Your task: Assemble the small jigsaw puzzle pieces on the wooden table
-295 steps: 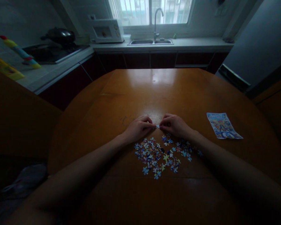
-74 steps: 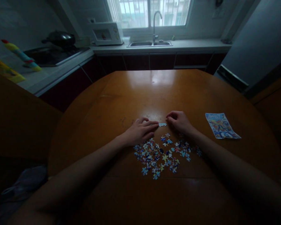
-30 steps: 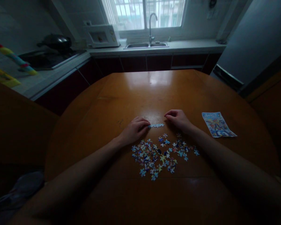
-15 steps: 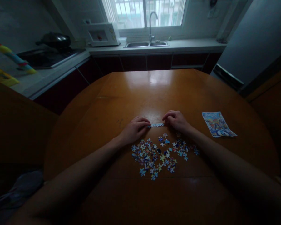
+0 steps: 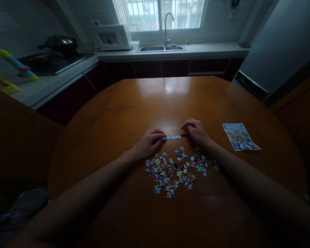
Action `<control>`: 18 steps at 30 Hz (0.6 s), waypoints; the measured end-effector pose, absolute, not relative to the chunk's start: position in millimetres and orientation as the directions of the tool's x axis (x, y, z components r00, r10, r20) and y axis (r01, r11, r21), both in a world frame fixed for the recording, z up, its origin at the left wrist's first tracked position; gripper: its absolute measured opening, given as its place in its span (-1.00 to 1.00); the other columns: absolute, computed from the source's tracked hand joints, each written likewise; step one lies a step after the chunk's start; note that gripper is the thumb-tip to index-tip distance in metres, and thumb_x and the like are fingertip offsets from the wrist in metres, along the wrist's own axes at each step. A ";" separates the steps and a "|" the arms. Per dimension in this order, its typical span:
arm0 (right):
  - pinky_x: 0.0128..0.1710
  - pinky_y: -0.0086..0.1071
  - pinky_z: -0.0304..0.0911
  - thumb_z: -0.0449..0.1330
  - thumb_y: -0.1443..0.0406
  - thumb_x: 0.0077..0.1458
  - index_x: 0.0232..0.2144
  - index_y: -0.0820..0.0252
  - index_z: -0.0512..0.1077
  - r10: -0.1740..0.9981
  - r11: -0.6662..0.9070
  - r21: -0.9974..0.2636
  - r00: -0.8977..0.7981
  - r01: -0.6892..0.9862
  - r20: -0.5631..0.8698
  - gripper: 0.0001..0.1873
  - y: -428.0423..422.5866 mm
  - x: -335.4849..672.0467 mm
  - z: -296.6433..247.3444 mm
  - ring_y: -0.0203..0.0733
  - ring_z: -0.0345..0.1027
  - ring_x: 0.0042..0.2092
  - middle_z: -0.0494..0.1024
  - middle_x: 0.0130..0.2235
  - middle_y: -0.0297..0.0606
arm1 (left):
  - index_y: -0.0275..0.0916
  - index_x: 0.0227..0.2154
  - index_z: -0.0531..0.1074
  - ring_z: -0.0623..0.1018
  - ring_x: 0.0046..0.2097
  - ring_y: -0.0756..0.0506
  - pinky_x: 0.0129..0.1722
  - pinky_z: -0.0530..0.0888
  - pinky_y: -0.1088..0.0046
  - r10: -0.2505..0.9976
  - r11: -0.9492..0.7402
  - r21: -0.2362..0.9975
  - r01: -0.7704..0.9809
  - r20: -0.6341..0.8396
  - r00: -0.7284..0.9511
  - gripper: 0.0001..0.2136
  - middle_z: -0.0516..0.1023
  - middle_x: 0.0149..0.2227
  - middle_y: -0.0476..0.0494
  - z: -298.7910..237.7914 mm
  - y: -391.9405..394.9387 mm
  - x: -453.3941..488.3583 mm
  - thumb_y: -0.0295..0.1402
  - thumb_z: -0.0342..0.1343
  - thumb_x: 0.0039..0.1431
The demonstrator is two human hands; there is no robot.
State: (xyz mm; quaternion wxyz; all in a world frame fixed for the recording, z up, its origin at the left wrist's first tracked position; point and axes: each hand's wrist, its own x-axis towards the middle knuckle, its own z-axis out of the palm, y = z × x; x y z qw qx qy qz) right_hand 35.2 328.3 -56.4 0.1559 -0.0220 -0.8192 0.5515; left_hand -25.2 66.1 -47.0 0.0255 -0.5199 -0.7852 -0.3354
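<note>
Through the head camera I look down on the wooden table (image 5: 142, 103), where both hands are working near the middle. My left hand (image 5: 147, 141) lies low at the left end of a short strip of joined puzzle pieces (image 5: 173, 137), and its thumb and forefinger are closed on that end. The strip is pale blue and white, flat, and it runs nearly straight across toward the other side. My right hand (image 5: 196, 132) is just beside the right end but apart from it; its fingers are half bent, and I cannot tell whether they are released or hold something small, because the palm side is hidden from me. Nearer to the body, between the two forearms, many loose puzzle pieces (image 5: 160, 168) are spread in mixed colours, denser at the left and thinner toward the right wrist. On the right part of the table, well apart from the hands, lies a colourful printed sheet (image 5: 240, 136) with its near edge not quite straight. Behind the table I see a sink with a tall faucet (image 5: 165, 30), and a white microwave (image 5: 111, 37) on the counter.
</note>
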 end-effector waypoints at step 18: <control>-0.39 -0.40 0.44 0.04 0.46 -0.10 -0.55 0.23 0.54 0.202 0.328 -0.943 -0.970 -0.063 0.135 -0.73 323.4 34.1 -54.7 -0.27 0.43 -0.39 0.55 -0.39 -0.18 | -0.16 -0.04 0.58 0.52 -0.01 -0.14 0.01 0.47 0.20 0.814 0.244 0.483 0.841 0.370 -0.448 -0.77 0.58 -0.06 -0.19 -45.4 64.8 -25.7 -0.41 0.07 0.36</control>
